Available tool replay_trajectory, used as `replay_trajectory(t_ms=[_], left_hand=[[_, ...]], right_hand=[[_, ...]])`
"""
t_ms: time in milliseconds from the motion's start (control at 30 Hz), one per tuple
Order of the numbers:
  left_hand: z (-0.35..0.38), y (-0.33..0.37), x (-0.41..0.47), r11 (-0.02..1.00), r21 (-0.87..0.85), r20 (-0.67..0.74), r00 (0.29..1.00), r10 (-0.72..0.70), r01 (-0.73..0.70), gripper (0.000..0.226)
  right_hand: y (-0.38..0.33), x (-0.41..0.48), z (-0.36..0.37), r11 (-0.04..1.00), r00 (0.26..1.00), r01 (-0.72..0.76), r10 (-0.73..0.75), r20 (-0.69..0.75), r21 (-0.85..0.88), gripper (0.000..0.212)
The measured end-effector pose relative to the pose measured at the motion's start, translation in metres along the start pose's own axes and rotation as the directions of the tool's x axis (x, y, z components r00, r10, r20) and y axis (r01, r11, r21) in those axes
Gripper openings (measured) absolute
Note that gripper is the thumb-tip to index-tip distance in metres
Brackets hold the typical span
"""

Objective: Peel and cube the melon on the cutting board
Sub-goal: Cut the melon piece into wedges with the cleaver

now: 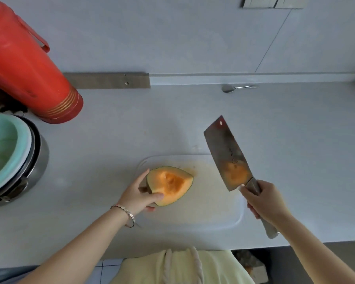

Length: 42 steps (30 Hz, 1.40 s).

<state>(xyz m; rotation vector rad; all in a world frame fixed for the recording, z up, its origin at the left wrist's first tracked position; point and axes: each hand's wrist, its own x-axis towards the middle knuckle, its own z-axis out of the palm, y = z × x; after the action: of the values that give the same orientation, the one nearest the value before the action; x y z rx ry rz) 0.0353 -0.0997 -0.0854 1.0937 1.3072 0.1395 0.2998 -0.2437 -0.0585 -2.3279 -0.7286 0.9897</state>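
pale grey countertop (131, 130), smooth, running to the wall at the back and ending at a straight front edge. items standing directly on it: one white cutting board (209, 201) with rounded corners, near the front edge, its surface stained orange toward the far side; one red flask (29, 74), upright at far left; one metal pot (39, 156), just in front of the flask at the left edge; one spoon (229, 88), lying close to the back wall, well apart from the board.
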Motion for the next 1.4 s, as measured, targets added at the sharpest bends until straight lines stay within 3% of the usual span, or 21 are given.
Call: replay_trajectory(t_ms=[67,167,367,533,867,1100,1167,1267,1400], left_hand=[[0.001,0.003,0.001,1.000,-0.001,-0.013,1.000,-0.004,0.004,0.090],[0.007,0.013,0.004,0.999,0.049,-0.038,0.999,-0.014,0.016,0.087],[0.018,0.029,0.011,0.987,0.159,-0.045,0.999,0.011,-0.003,0.082],[0.021,0.035,0.010,0.978,0.209,-0.055,0.998,0.014,-0.003,0.083],[0.021,0.049,0.013,0.977,0.207,-0.067,0.997,-0.033,0.046,0.079],[0.025,0.064,0.016,0.959,0.280,-0.043,0.998,-0.039,0.050,0.050],[0.025,0.064,0.016,0.955,0.291,-0.048,0.998,-0.039,0.051,0.022],[0.025,0.062,0.020,0.958,0.283,-0.048,0.998,-0.045,0.057,0.033],[0.028,0.059,0.022,0.961,0.272,-0.006,0.998,-0.056,0.056,0.027]], right_hand=[[-0.006,-0.005,-0.003,0.993,0.997,0.074,-0.076,-0.023,-0.093,0.024],[-0.019,-0.015,0.000,0.990,0.989,0.116,-0.106,0.106,-0.085,0.014],[-0.047,-0.035,0.021,0.950,0.972,0.218,-0.190,0.138,-0.223,0.043],[-0.055,-0.047,0.040,0.955,0.966,0.202,-0.157,0.207,-0.216,0.045],[-0.061,-0.046,0.043,0.901,0.955,0.211,-0.108,0.275,-0.380,0.043],[-0.078,-0.038,0.038,0.790,0.936,0.268,-0.077,0.344,-0.551,0.040],[-0.086,-0.034,0.039,0.771,0.930,0.284,-0.077,0.359,-0.570,0.041],[-0.093,-0.027,0.035,0.765,0.918,0.287,-0.047,0.395,-0.576,0.042],[-0.096,-0.025,0.027,0.751,0.911,0.276,-0.005,0.413,-0.600,0.041]])
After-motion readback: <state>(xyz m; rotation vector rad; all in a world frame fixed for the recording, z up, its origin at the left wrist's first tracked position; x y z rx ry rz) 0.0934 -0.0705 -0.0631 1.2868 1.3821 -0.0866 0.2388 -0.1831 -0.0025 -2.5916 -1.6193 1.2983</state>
